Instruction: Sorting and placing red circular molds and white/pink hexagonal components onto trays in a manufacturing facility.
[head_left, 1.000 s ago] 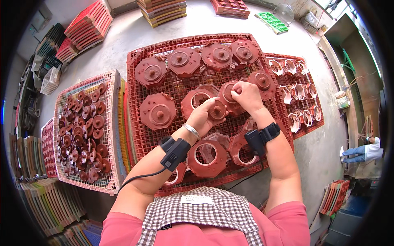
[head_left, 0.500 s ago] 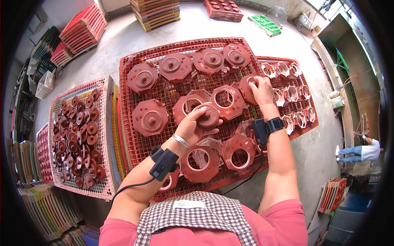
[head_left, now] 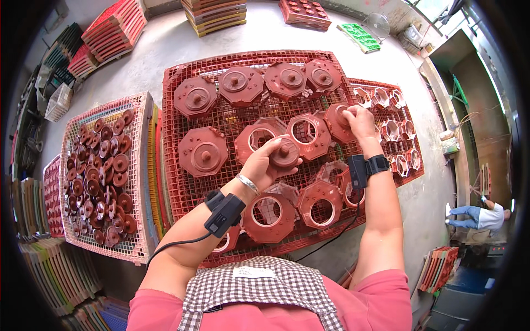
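My left hand holds a round, reddish-brown lid with its knob facing up, over the middle of a red mesh rack. At the right of the middle row, my right hand has its fingers closed at the knob of another lid, which sits on an octagonal pot. Left of that pot stand two octagonal pots with open round mouths, one nearer it and one partly behind my left hand. Open pots also stand in the near row.
Lidded octagonal pots fill the far row, with one more at left. A crate at left carries many loose lids. Small white-lined octagonal pieces lie on a rack at right. A cable hangs from my right wrist device. A person is far right.
My right hand has shifted slightly right at the lid, showing more of its top. My left hand still holds its lid in nearly the same place. The whole view has shifted slightly.
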`<move>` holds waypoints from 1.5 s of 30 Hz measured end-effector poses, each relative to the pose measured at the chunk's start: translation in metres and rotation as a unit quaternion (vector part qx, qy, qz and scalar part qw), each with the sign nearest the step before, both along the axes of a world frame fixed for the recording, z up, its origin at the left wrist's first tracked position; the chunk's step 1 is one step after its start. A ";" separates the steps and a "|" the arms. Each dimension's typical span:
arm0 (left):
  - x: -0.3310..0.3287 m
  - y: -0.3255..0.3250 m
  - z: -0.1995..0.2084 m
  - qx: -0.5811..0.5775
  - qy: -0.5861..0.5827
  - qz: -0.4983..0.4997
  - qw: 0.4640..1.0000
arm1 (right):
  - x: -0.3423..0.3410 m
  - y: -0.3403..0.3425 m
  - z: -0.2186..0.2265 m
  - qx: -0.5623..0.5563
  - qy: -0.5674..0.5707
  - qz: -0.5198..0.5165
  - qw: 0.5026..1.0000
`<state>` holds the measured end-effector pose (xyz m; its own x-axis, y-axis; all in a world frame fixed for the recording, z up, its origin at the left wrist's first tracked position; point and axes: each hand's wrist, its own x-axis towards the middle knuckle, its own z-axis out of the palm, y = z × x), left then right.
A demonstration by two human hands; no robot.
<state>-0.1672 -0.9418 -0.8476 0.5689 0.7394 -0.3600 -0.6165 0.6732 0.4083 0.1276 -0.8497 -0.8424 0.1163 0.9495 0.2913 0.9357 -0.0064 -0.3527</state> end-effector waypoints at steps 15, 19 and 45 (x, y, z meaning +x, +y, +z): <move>0.009 0.003 0.004 0.006 0.001 -0.028 1.000 | -0.087 -0.055 0.058 -0.069 0.228 0.123 0.963; 0.016 0.008 0.012 0.002 -0.012 -0.003 1.000 | -0.133 -0.072 0.060 -0.061 0.092 0.250 0.962; -0.093 -0.036 0.022 -0.033 -0.025 0.089 0.995 | -0.051 0.117 -0.005 0.065 -0.059 0.023 0.996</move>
<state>-0.2603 -0.9773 -0.8254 0.4487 0.8061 -0.3859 -0.7469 0.5753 0.3334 0.0771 -0.7330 -0.8472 0.0308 0.9065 0.4211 0.9691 0.0761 -0.2348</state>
